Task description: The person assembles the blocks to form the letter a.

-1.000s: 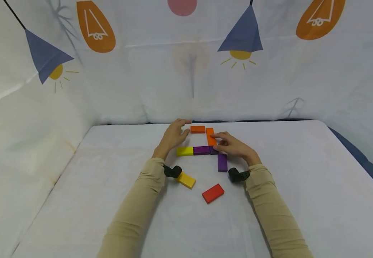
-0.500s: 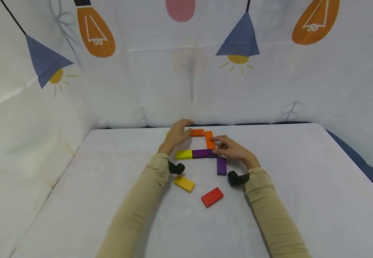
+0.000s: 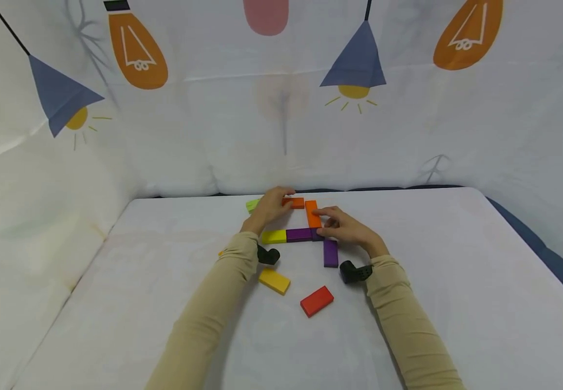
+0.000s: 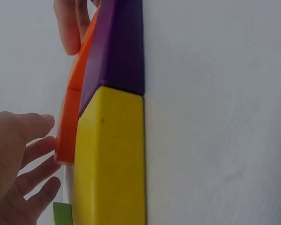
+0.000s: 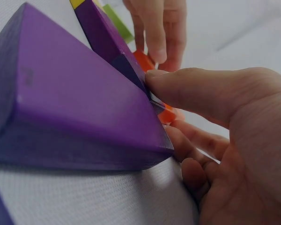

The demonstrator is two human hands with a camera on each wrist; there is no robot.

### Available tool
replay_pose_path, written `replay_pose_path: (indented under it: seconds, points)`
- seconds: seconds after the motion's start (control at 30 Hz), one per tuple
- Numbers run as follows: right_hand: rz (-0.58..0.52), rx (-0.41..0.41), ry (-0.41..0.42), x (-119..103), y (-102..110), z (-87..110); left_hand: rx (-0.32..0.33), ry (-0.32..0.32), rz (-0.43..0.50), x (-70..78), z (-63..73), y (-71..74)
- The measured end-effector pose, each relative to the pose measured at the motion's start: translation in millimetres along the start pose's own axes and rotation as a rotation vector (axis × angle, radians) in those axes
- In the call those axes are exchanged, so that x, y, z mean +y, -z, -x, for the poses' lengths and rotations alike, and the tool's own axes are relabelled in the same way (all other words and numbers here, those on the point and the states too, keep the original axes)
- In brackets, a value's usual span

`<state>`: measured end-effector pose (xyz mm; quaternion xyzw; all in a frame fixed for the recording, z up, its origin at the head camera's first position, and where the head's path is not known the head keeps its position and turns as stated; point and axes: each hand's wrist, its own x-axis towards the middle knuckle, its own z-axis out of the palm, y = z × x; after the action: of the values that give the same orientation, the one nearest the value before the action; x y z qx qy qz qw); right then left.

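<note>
With right hand (image 3: 347, 225), thumb and forefinger parted, touches the orange block (image 3: 312, 207), pointing lengthwise away just beyond the yellow-purple row (image 3: 299, 235) on the surface (image 3: 408, 230), and with spread left hand (image 3: 268, 208) reaches the crosswise far block's (image 3: 298, 203) left end, partly hiding the green block (image 3: 251, 206).

Right-hand fingers (image 3: 326, 210) at orange block (image 3: 313, 220)

The left hand (image 3: 268, 208) hides part of the green block (image 3: 250, 206) just outside it and the thumb-side end of the far orange block (image 3: 298, 203), so contact there is unclear. Behind that hand, its sleeve (image 3: 208, 314) covers all but a sliver of a yellow-orange piece (image 3: 220, 253). Beside it in the left wrist view, the yellow block (image 4: 114, 164) runs off the bottom edge.
</note>
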<state>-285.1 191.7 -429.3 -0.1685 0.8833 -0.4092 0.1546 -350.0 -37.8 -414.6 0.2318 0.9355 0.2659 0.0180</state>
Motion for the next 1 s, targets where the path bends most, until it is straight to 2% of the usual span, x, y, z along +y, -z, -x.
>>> replay_pose_path:
  seconds: [0.13, 0.27, 0.53, 0.87, 1.0]
  points:
    - [-0.004, -0.002, 0.005, -16, 0, 7.5, -0.028, 0.019, -0.003, -0.1, 0.4, -3.5]
    - [-0.014, -0.011, 0.017, -26, 2, 12.4, -0.028, 0.026, -0.023, 0.6, 0.1, -5.5]
    - [-0.008, -0.005, 0.01, 1, -1, -0.6, -0.012, 0.018, -0.053, 0.2, 0.5, -9.8]
    - [-0.015, -0.004, -0.002, 4, 0, -1.8, -0.004, 0.028, -0.11, 0.7, -2.2, -12.9]
    - [-0.02, -0.002, 0.002, 4, 0, -1.8, 0.004, 0.011, -0.122, 0.9, -2.2, -12.4]
